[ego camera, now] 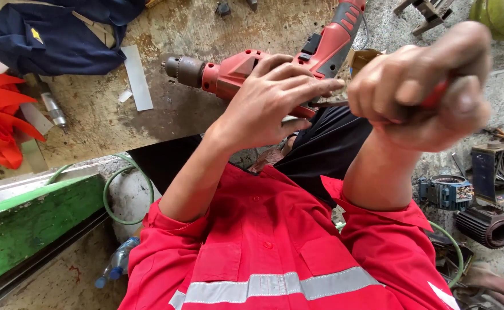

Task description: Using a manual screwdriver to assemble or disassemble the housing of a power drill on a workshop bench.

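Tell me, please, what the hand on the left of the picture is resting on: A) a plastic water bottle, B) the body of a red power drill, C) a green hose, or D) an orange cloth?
B: that hand lies spread over the body of the red power drill, behind its dark chuck.

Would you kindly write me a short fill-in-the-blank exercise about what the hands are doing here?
The left hand rests on a red power ____.
The right hand is clenched round a tool with a ____ handle.
The looped hose at left is ____.
Missing words: drill; red; green.
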